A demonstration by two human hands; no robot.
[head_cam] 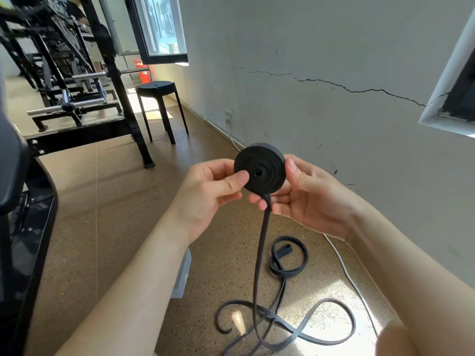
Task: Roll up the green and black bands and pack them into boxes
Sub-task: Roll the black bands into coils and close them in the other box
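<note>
Head view, black band point(259, 173) coil pinched between left hand point(208, 194) and right hand point(308, 199), tail dangling to floor point(128, 214)

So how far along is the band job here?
Done: part of the black band is wound into a tight coil. In hand: the left hand pinches the coil's face, the right hand holds its rim. Left: a tail lies looped on the floor, still to roll; this band is not yet in the pale box there. No green band is in view.
</note>
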